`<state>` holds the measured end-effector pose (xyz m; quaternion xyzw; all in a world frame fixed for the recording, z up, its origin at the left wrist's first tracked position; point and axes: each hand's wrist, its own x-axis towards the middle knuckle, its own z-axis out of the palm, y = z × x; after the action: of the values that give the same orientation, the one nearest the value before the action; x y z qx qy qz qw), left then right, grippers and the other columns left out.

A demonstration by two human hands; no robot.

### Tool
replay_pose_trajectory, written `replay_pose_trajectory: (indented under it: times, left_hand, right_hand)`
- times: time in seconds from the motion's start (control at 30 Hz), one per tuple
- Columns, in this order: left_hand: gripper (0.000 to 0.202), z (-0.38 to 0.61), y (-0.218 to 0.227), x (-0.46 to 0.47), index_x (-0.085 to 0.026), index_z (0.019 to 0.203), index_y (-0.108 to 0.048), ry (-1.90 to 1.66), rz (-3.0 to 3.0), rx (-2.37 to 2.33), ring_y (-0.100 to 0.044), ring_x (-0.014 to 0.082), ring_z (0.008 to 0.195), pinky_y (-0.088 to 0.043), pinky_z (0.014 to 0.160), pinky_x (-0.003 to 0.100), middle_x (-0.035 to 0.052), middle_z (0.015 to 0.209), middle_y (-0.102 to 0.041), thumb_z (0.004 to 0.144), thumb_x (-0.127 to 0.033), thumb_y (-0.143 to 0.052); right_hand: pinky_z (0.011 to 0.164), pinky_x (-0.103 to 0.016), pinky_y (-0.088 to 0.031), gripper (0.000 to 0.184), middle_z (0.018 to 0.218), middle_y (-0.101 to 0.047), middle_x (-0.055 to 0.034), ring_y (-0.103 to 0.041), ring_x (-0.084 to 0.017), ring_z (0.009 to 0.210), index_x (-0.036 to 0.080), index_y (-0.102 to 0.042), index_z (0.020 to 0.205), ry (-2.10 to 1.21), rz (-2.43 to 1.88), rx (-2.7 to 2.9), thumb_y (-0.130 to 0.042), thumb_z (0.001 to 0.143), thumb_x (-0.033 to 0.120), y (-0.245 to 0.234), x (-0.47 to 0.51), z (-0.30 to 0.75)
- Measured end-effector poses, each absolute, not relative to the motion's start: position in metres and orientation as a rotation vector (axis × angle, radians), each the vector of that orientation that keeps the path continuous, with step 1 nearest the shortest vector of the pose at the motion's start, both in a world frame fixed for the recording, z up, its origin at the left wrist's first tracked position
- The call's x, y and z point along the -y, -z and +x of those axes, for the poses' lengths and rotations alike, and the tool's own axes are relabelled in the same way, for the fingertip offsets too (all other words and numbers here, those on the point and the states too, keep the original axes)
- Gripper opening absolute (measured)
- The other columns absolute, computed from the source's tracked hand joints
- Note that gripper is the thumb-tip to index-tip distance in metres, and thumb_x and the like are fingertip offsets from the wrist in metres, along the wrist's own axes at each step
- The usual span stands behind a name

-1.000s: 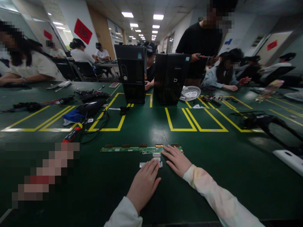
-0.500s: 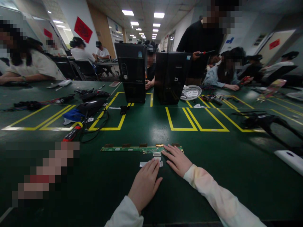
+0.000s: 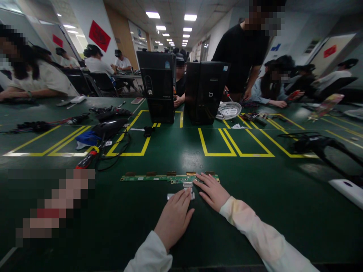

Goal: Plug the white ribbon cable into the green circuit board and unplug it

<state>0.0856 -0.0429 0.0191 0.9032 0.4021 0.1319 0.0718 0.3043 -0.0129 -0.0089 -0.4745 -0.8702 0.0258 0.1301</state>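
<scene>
A long, narrow green circuit board [image 3: 153, 178] lies crosswise on the table, with several copper-coloured tabs along its far edge. From its near edge, right of the middle, a white flat ribbon cable [image 3: 170, 196] comes toward me. My left hand [image 3: 174, 215] rests palm down with its fingertips on that cable, fingers stretched and close together, thumb apart. Its fingers hide part of the cable. My right hand [image 3: 212, 192] lies with spread fingers against the right part of the board, its fingertips touching it. Neither hand is closed around anything.
Two black computer towers [image 3: 157, 87] stand at the far side of the green table [image 3: 113, 226], near a white basket [image 3: 229, 110]. A red-handled tool [image 3: 86, 160] and a black cabled device [image 3: 110, 128] lie left; a white device [image 3: 346, 192] lies right. Other people work around.
My hands and the board stay almost still. Across the table, a standing person has lowered a hand with a screwdriver toward the white basket.
</scene>
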Motion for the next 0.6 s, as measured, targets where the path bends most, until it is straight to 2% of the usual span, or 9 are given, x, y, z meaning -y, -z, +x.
replay_pose_trajectory:
  times: [0.43, 0.6]
  left_hand:
    - [0.043, 0.0865, -0.016, 0.0428, -0.01, 0.13, -0.047, -0.366, 2.758, -1.194, -0.044, 0.0253, 0.126, -0.04, 0.104, 0.041, 0.0132, 0.137, -0.049, 0.09, -0.024, -0.047]
    - [0.044, 0.0856, -0.0116, 0.0423, -0.012, 0.132, -0.045, -0.392, 2.771, -1.189, -0.043, 0.0244, 0.128, -0.039, 0.104, 0.042, 0.0124, 0.139, -0.047, 0.091, -0.025, -0.046]
  right_hand:
    - [0.109, -0.051, -0.027, 0.045, 0.146, -0.035, -0.0093, -0.026, -0.024, 0.136, 0.021, -0.044, 0.136, -0.085, -1.368, 2.513, -0.041, 0.091, 0.028, 0.0098, 0.0125, 0.305]
    - [0.109, -0.051, -0.027, 0.044, 0.145, -0.036, -0.01, -0.027, -0.024, 0.136, 0.021, -0.045, 0.135, -0.096, -1.359, 2.506, -0.041, 0.091, 0.028, 0.0099, 0.0126, 0.3051]
